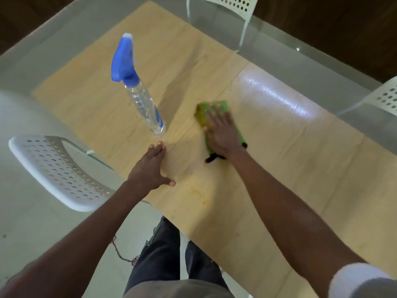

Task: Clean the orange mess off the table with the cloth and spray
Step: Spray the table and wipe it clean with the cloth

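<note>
A green cloth (211, 109) lies flat on the pale wooden table top (279, 158), stained yellow-orange along its left edge. My right hand (223, 134) presses palm-down on the cloth with fingers spread; it is blurred. A faint orange smear (198, 191) with a small orange spot marks the table close to the near edge, below my left hand. My left hand (150, 168) rests flat on the table with its fingers apart, holding nothing. A clear spray bottle (144, 104) with a blue trigger head stands upright just beyond my left hand's fingertips.
A white perforated chair (55, 168) stands at the table's left side, another (225, 9) at the far side, a third (384, 97) at the right. A glass border (300, 67) surrounds the wooden part. My legs show below the near edge.
</note>
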